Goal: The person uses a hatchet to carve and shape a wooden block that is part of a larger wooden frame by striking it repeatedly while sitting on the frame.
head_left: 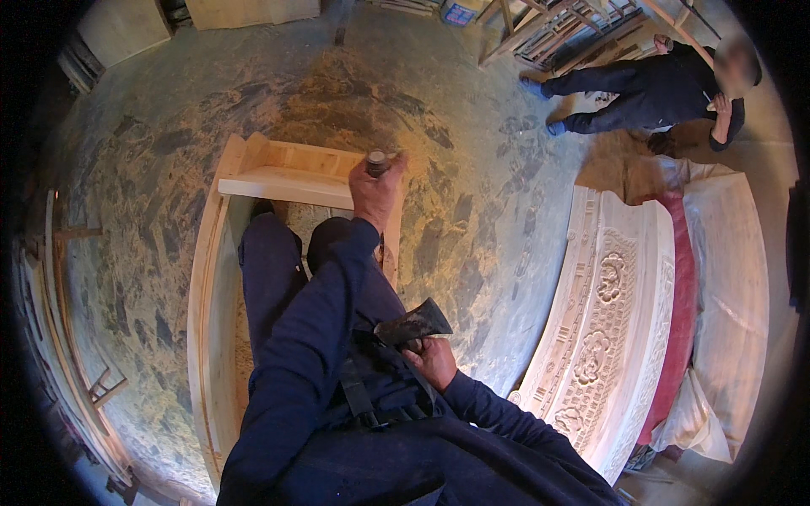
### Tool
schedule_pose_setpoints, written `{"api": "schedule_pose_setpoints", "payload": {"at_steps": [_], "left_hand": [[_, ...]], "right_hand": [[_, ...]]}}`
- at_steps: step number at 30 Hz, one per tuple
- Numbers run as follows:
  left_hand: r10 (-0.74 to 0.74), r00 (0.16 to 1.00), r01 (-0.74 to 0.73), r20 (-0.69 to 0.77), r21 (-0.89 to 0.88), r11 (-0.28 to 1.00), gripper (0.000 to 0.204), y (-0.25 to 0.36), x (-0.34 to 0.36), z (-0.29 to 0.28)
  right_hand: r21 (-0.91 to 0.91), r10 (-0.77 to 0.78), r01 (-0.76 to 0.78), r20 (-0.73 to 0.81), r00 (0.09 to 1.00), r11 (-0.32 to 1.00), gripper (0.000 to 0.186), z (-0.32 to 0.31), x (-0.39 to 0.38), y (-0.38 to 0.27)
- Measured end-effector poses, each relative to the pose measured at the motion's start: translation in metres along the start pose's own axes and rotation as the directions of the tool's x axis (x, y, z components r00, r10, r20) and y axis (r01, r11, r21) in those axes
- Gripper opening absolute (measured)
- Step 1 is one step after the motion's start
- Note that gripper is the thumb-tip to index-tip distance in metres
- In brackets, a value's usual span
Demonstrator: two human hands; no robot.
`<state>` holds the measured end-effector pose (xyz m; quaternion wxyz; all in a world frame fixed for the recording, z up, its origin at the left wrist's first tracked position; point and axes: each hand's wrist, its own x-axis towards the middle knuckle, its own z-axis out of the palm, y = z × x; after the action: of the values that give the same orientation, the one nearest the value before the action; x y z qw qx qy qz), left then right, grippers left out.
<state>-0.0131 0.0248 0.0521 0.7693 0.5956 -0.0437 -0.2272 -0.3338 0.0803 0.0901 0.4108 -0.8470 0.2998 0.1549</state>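
Note:
My left hand [374, 192] is closed around an upright tool, held over the far right corner of a pale wooden frame [205, 278]. Only its round, metal-ringed top shows; it looks like the handle end of a chisel [377, 160], its lower part hidden. Close to my lap, my right hand [434, 361] grips a hatchet [415, 322] just under its dark, flared steel head. Most of the hatchet's handle is out of sight. My legs, in dark trousers, reach into the space between the frame's sides.
To the right stands a carved wooden moulding [595, 337], beside red cloth [672, 320] and clear plastic sheeting [730, 304]. Another person [645, 93] stands at the far right. Long boards [63, 337] lie along the left. Sawdust covers the floor [472, 194]; stacked timber [557, 38] is behind.

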Motion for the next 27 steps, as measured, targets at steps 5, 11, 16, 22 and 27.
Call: {"api": "schedule_pose_setpoints", "payload": {"at_steps": [5, 11, 16, 22, 27], "left_hand": [[-0.046, 0.999, 0.046, 0.014, -0.005, 0.999, 0.028, 0.001, 0.001, 0.001], [0.05, 0.98, -0.09, 0.191, 0.209, 0.974, 0.027, -0.001, -0.01, 0.024], [0.037, 0.972, -0.08, 0.233, 0.18, 0.98, 0.024, -0.009, -0.005, 0.018], [-0.023, 0.992, 0.03, 0.126, -0.049, 0.998, 0.026, -0.002, 0.005, 0.0], [0.004, 0.993, -0.019, 0.121, 0.119, 0.993, 0.029, -0.003, 0.005, 0.009]], "right_hand": [[0.04, -0.051, 0.053, -0.042, 0.998, 0.998, 0.031, -0.001, 0.002, -0.001], [0.014, -0.003, 0.003, -0.014, 1.0, 1.0, 0.034, -0.004, 0.003, -0.003], [0.086, -0.034, 0.04, -0.072, 0.997, 0.995, 0.035, 0.012, 0.003, 0.014], [0.076, -0.017, 0.02, -0.038, 0.999, 0.997, 0.035, 0.006, 0.003, 0.01], [0.096, -0.039, 0.045, -0.061, 0.997, 0.994, 0.035, 0.005, 0.005, 0.009]]}}
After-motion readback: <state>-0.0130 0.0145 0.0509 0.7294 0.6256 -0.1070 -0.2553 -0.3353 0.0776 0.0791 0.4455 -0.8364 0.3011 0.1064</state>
